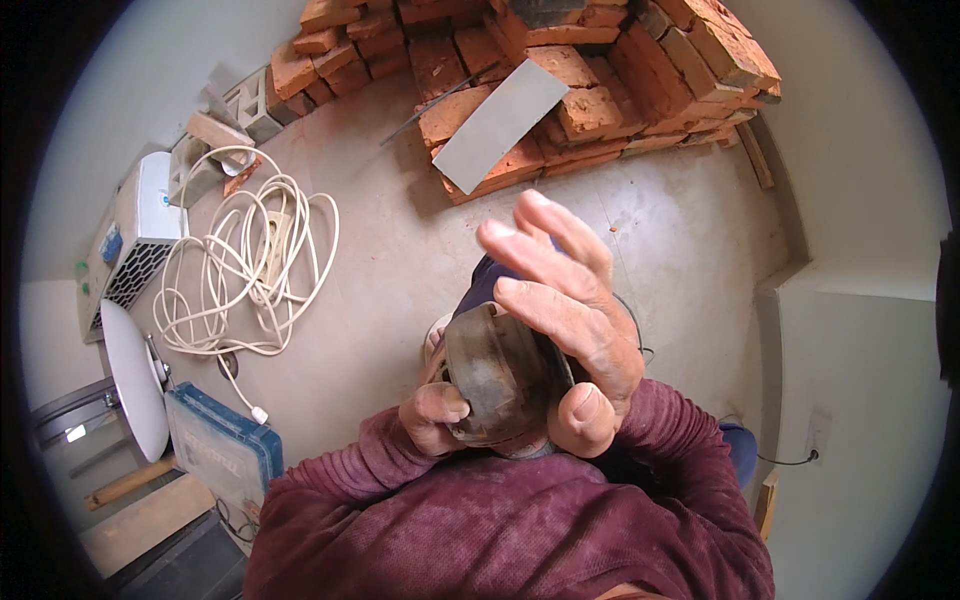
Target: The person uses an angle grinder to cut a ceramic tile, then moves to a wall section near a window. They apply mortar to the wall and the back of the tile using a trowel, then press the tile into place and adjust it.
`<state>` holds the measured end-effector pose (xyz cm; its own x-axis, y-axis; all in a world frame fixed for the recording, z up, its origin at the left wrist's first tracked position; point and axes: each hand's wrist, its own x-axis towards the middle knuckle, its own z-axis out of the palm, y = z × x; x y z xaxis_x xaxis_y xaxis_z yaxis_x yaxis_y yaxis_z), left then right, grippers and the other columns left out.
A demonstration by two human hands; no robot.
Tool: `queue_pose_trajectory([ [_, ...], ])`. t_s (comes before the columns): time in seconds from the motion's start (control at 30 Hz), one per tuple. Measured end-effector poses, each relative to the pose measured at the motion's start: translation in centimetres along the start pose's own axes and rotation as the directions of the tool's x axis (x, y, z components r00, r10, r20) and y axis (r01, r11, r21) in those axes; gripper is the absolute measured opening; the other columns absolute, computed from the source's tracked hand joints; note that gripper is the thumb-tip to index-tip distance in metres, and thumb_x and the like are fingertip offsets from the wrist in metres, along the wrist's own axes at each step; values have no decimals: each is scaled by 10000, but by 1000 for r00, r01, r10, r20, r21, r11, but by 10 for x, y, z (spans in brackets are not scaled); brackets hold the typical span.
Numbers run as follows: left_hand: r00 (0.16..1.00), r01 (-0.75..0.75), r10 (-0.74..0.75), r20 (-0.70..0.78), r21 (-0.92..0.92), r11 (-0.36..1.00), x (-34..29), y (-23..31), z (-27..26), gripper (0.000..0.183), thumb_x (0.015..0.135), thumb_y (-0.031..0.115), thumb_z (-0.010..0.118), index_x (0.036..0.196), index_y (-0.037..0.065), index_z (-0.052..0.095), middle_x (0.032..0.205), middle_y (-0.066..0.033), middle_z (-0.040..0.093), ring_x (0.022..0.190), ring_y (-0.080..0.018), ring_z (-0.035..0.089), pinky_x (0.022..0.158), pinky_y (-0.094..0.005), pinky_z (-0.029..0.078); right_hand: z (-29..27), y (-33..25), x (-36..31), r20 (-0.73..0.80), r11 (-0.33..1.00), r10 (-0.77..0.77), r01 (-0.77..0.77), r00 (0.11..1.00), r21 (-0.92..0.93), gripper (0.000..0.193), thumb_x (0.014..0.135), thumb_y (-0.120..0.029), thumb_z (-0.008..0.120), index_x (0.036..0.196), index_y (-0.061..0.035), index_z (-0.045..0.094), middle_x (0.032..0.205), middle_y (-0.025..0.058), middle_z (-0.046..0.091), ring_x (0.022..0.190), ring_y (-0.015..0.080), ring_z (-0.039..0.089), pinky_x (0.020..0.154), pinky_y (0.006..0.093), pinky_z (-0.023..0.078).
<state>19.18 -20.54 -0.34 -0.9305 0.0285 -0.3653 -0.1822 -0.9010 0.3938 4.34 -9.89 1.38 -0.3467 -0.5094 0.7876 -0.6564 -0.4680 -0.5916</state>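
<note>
Close in front of my chest is a dusty dark grey, rounded object (500, 375) with a metal-like, worn surface; I cannot make out exactly what it is. My left hand (432, 415) is closed on its left side, with the thumb on its lower edge and the other fingers mostly hidden. Beside its right rim, my right hand (590, 325) has its fingers stretched out and apart, the thumb low near the rim. Whether the right palm touches the rim is hidden.
Stacked red bricks (640, 80) stand ahead, with a grey rectangular slab (505, 125) leaning on them. A coiled white extension cord (285, 290) lies on the floor at left, near a blue-edged case (225, 430) and a white heater-like box (150, 220). A plugged-in cable (790, 461) is at right.
</note>
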Motion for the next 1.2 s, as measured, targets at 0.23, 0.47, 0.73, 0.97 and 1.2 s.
queue_pose_trajectory([
  [0.23, 978, 208, -208, -3, 15, 978, -4, 10, -7, 913, 594, 317, 704, 1415, 82, 380, 1330, -92, 502, 1199, -227, 516, 1041, -371, 425, 7, -3, -1, 7, 992, 114, -115, 993, 59, 550, 897, -263, 409, 1202, 162, 579, 1224, 372, 571, 1144, 470, 586, 978, 516, 458],
  [0.47, 971, 234, -236, 29, 50, 971, -5, 14, -12, 842, 599, 341, 689, 1344, 82, 395, 1266, -84, 496, 1168, -207, 503, 1004, -360, 418, 19, -1, 2, -25, 985, 129, -125, 991, 115, 515, 892, -211, 396, 1172, 180, 581, 1160, 360, 591, 1090, 482, 601, 963, 526, 467],
  [0.73, 978, -60, 9, 207, 241, 969, 13, 18, -28, 662, 579, 339, 665, 1138, 37, 479, 1047, -65, 574, 981, -156, 564, 886, -294, 444, 33, -4, 7, -50, 981, 138, -130, 989, 141, 478, 894, -183, 405, 1132, 193, 582, 1101, 354, 593, 1035, 477, 608, 936, 547, 474],
  [0.97, 979, -141, 130, 158, 63, 988, 18, 15, -17, 666, 551, 346, 665, 1112, 26, 501, 1126, -80, 574, 1006, -149, 551, 906, -291, 434, 29, 1, 9, 69, 978, 189, -194, 980, 77, 434, 887, -164, 441, 1119, 178, 573, 1078, 335, 593, 1007, 466, 612, 941, 507, 476],
  [1.2, 953, -112, 141, 269, -119, 987, 20, 12, -42, 623, 599, 399, 646, 1083, 28, 514, 1076, -85, 582, 962, -163, 557, 877, -303, 435, 19, 3, 33, 193, 992, 122, -112, 974, -61, 623, 885, -451, 567, 1137, 119, 591, 1137, 278, 604, 1047, 417, 596, 932, 471, 453],
])
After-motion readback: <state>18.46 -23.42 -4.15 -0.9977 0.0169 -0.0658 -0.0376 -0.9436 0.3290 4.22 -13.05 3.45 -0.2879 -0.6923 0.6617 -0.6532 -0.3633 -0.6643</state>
